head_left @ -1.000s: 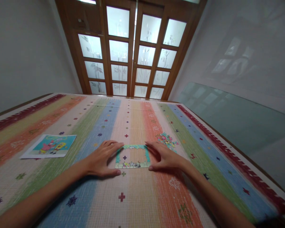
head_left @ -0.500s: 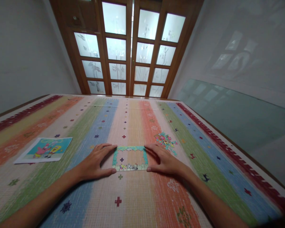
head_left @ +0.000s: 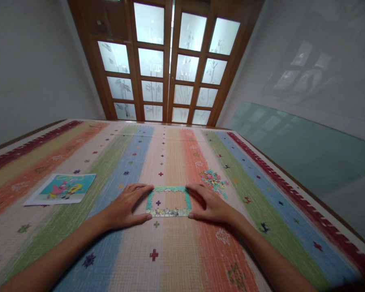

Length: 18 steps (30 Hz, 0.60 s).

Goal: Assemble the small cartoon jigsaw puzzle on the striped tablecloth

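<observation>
A rectangular jigsaw puzzle border (head_left: 168,212), hollow in the middle, lies on the striped mat (head_left: 176,251). My left hand (head_left: 126,207) rests flat at its left side, with fingers stretched along the top left corner and the thumb at the bottom left corner. At the border's right side my right hand (head_left: 208,205) lies the same way, fingers at the top right corner and thumb at the bottom right. Both hands frame the border and hold nothing.
A heap of loose puzzle pieces (head_left: 213,179) lies just beyond my right hand. A cartoon reference picture (head_left: 62,188) lies on the mat at the left. Wooden doors with frosted glass (head_left: 167,65) stand behind, and a glass panel (head_left: 292,142) leans at the right.
Both hands stay at the sides of the puzzle border. Only the camera view has shifted slightly.
</observation>
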{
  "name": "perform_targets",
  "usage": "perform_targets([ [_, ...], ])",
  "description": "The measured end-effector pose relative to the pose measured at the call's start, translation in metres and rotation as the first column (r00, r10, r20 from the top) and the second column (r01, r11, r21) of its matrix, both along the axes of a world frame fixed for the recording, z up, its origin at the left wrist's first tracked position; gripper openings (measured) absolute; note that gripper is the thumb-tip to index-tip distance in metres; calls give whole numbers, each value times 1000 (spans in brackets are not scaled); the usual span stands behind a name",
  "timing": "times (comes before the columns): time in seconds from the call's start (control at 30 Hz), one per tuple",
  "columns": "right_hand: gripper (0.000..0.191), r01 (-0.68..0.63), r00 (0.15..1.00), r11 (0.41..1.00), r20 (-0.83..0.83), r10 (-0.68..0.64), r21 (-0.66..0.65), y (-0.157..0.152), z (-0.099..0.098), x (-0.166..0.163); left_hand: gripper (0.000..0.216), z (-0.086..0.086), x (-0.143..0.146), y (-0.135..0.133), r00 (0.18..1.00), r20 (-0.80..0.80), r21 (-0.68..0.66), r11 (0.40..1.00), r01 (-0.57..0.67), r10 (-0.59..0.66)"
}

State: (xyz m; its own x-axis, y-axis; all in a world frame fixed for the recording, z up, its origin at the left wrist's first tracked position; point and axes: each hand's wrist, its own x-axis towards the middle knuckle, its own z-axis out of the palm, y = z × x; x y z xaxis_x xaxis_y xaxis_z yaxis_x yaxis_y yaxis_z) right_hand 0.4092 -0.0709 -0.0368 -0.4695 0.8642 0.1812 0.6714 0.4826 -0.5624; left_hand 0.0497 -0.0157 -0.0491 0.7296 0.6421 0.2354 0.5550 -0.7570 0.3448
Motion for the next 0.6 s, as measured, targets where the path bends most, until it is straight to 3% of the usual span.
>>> perform_targets([
  [0.3, 81, 21, 1000, 1000, 17, -21, -16, 0, -2, -1, 76, -2, 0, 0, 1000, 6, 11, 1000, 14, -14],
  [0.6, 76, -4, 994, 998, 111, -3, 64, -3, -1, -4, 75, 0, 1, -1, 1000, -7, 15, 1000, 19, -19],
])
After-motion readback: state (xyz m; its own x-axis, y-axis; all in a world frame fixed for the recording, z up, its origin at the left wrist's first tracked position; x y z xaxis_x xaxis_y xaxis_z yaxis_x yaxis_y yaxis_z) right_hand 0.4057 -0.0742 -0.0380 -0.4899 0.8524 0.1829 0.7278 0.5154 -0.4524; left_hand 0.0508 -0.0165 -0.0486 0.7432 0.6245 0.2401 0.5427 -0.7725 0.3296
